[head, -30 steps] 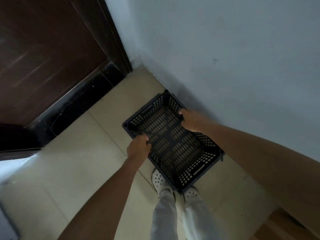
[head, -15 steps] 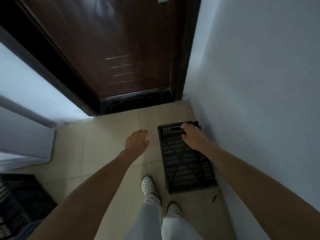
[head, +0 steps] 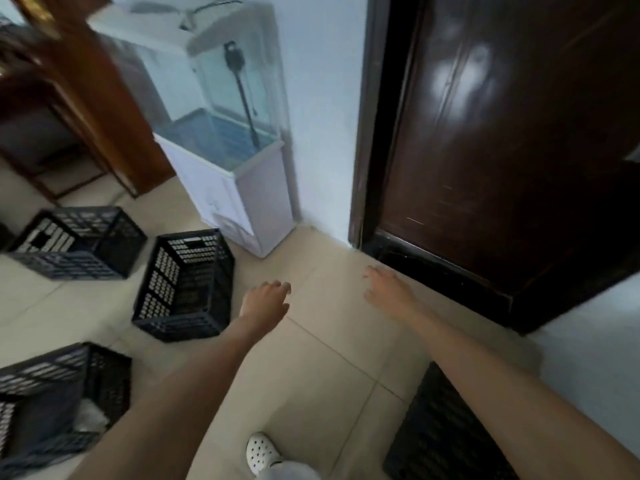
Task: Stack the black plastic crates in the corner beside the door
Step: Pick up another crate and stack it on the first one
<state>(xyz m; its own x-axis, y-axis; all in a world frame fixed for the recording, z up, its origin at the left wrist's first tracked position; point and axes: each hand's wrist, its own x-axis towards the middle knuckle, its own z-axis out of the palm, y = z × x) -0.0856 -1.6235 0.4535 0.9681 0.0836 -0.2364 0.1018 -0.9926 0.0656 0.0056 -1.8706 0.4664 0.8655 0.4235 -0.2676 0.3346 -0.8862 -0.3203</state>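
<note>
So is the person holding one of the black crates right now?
No, the left hand and the right hand are both empty, fingers loose above the floor, apart from the nearest crate.

The floor (head: 329,344) is laid with pale beige tiles, with thin dark joints running across it. A dark brown door (head: 502,133), its glossy surface catching soft reflections, stands at the upper right. It is set in a dark frame (head: 369,133) above a black threshold (head: 436,271). A pale bluish-white wall (head: 322,98) runs left of the frame. Against that wall stands a glass fish tank (head: 214,98) on a white cabinet (head: 249,206), with a dark pipe (head: 244,95) upright inside the tank. Reddish-brown wooden furniture (head: 104,116), blurred, fills the upper left. The light is dim and even.
</note>
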